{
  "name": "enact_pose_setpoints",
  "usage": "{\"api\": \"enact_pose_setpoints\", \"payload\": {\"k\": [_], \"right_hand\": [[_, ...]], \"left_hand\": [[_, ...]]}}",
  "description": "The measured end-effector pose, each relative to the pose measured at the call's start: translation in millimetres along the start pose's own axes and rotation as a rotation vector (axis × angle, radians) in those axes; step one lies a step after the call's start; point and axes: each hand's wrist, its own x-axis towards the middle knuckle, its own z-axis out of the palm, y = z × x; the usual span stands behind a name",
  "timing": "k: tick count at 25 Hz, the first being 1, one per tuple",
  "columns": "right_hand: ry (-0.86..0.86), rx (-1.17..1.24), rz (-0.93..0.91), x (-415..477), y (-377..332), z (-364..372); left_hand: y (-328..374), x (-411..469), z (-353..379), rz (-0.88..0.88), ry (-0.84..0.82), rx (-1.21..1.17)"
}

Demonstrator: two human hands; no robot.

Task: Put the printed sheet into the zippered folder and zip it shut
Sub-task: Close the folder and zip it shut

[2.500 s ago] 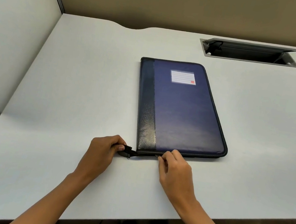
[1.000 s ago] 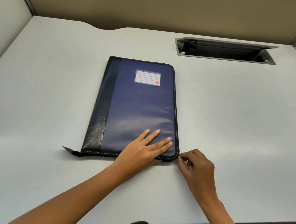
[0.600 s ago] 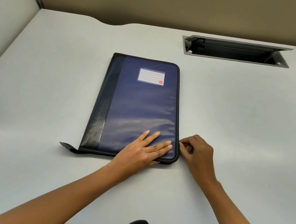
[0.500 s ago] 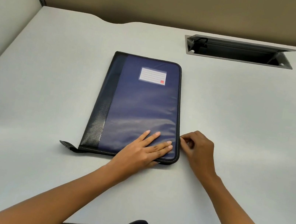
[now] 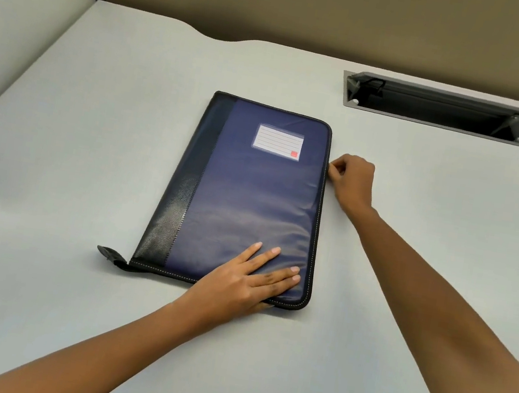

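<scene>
A dark blue zippered folder (image 5: 252,191) with a black spine strip and a white label lies closed on the white desk (image 5: 71,149). My left hand (image 5: 246,281) rests flat, fingers spread, on its near right corner. My right hand (image 5: 352,180) is at the folder's right edge, near the far end, thumb and fingers pinched together at the zipper track; the pull itself is hidden by the fingers. A black zipper tail (image 5: 109,256) sticks out at the near left corner. No printed sheet is in view.
A grey cable hatch (image 5: 442,109) stands open in the desk at the back right. Pale partition panels (image 5: 20,5) wall the desk on the left, and a tan one closes the back.
My right hand has slid from the folder's near right corner up along the right edge towards the far end. My left hand stays pressed on the cover.
</scene>
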Motion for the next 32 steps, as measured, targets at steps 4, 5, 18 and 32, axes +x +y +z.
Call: {"api": "enact_pose_setpoints", "payload": {"k": [4,5,18,32], "right_hand": [[-0.030,-0.076,0.015,49.1,-4.5,2.7],[-0.038,-0.105,0.012,58.5,-5.9,2.6],[-0.241,0.414,0.261,96.1,3.4,-4.3],[-0.234,0.277,0.055,124.3,15.7,12.0]], "left_hand": [[0.0,-1.4,4.1,-0.002,-0.013,-0.009],[0.0,-1.7,4.7,-0.001,-0.016,-0.010],[-61.5,26.9,-12.6,-0.488,0.129,-0.283],[-168.3,50.3,26.6,-1.067,-0.069,-0.011]]}}
